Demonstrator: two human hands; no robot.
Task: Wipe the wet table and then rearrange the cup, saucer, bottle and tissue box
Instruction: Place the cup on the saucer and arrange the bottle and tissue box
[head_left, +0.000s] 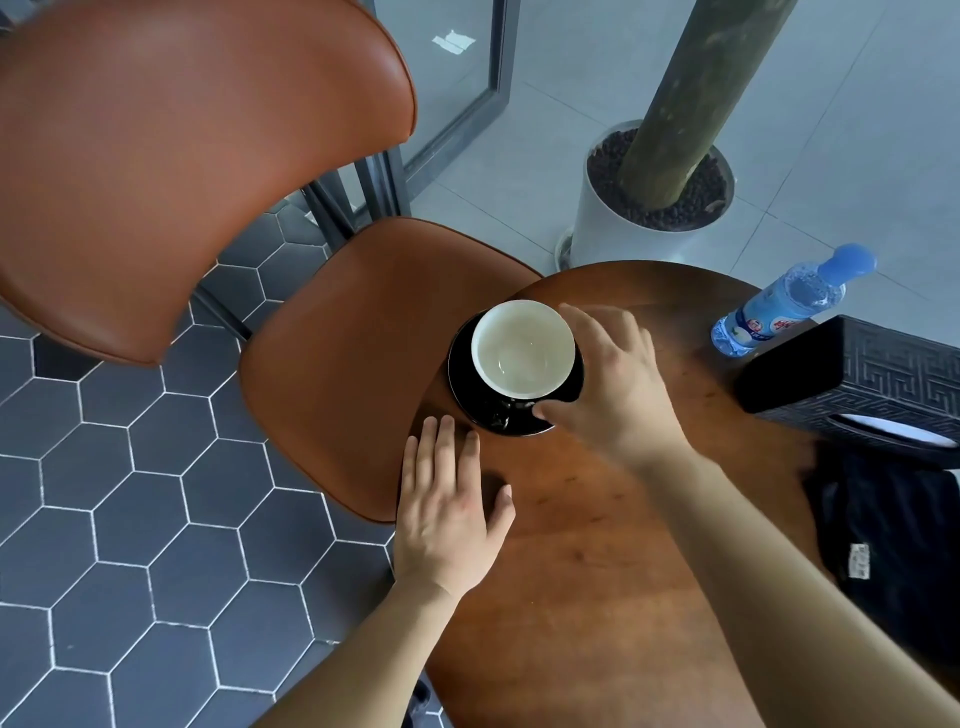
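A cup (522, 351), white inside and empty, stands on a black saucer (470, 400) at the left edge of the round wooden table (587, 545). My right hand (618, 384) curls around the right side of the cup and saucer, thumb at the saucer's near rim and fingers at the far side of the cup. My left hand (449, 512) lies flat and open on the table edge just in front of the saucer. A clear water bottle (779, 306) with a blue cap stands at the far right. A black patterned tissue box (862, 382) sits beside it.
A dark cloth (893, 525) lies on the table's right side, in front of the tissue box. Two brown leather chairs (343, 358) stand to the left, one seat tucked against the table. A white planter (639, 208) with a trunk stands beyond the table on the tiled floor.
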